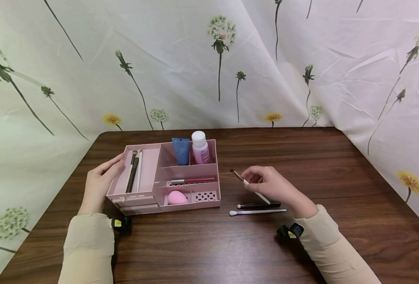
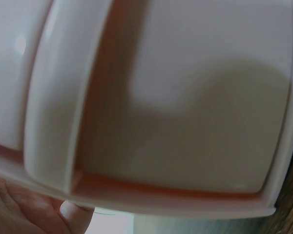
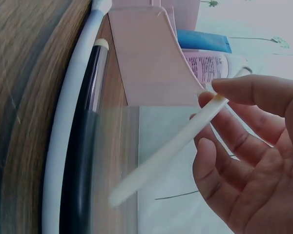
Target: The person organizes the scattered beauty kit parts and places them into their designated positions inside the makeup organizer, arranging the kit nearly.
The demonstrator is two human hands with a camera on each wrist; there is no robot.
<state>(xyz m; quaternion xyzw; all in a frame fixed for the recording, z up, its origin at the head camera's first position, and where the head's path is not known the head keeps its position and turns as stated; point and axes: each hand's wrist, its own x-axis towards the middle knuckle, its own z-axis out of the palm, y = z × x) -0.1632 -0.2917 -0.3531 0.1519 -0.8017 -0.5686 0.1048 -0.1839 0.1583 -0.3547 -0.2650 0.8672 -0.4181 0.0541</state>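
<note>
My right hand (image 1: 266, 181) pinches a slim white-handled makeup brush (image 1: 260, 195) between thumb and fingertips, its small dark bristles pointing up-left. In the right wrist view the handle (image 3: 171, 151) slants down from the fingertips, over the table. Below that hand lie a black-handled brush (image 1: 260, 205) and a white brush (image 1: 259, 212), side by side. My left hand (image 1: 101, 183) grips the left side of a pink makeup organizer (image 1: 189, 170); some of its fingers are hidden by the wall. Several brushes (image 1: 134, 171) lie in the organizer's left compartment.
In the organizer stand a blue tube (image 1: 181, 152) and a white-capped pink bottle (image 1: 200, 148). A red tube with a silver end (image 1: 193, 180) and a pink makeup sponge (image 1: 177, 197) lie in front of them. Drawers sit below. A flowered cloth (image 1: 181, 67) hangs behind the wooden table (image 1: 202, 248).
</note>
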